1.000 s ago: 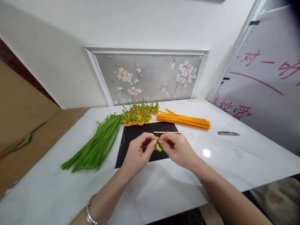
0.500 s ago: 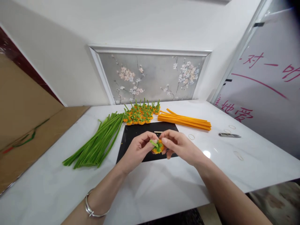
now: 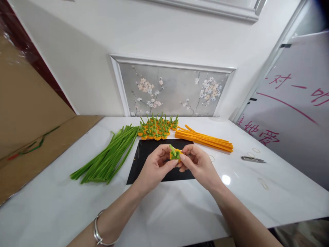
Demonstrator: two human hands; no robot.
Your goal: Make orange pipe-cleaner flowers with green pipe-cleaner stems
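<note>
Between my two hands is a small pipe-cleaner pumpkin (image 3: 175,155), orange below with green leaves and a green stem sticking up to the left. My left hand (image 3: 157,166) is closed on its left and lower side, the thumb at its front edge. My right hand (image 3: 197,164) pinches the right side with thumb and fingers. Both hold it above a black mat (image 3: 140,161). Behind the mat stand many similar orange and green pumpkins (image 3: 156,128), packed together with their stems up.
A bundle of green pipe cleaners (image 3: 108,156) lies left of the mat. Orange pipe cleaners (image 3: 205,140) lie at the back right. Thread snips (image 3: 253,159) and thin rubber bands (image 3: 263,184) are on the white table (image 3: 164,212) at right. Cardboard (image 3: 51,147) borders the left.
The view has tilted up slightly. My fingers have shifted on the pumpkin: the left thumb has come down to its lower edge, and the right thumb now presses nearer the leaves.
</note>
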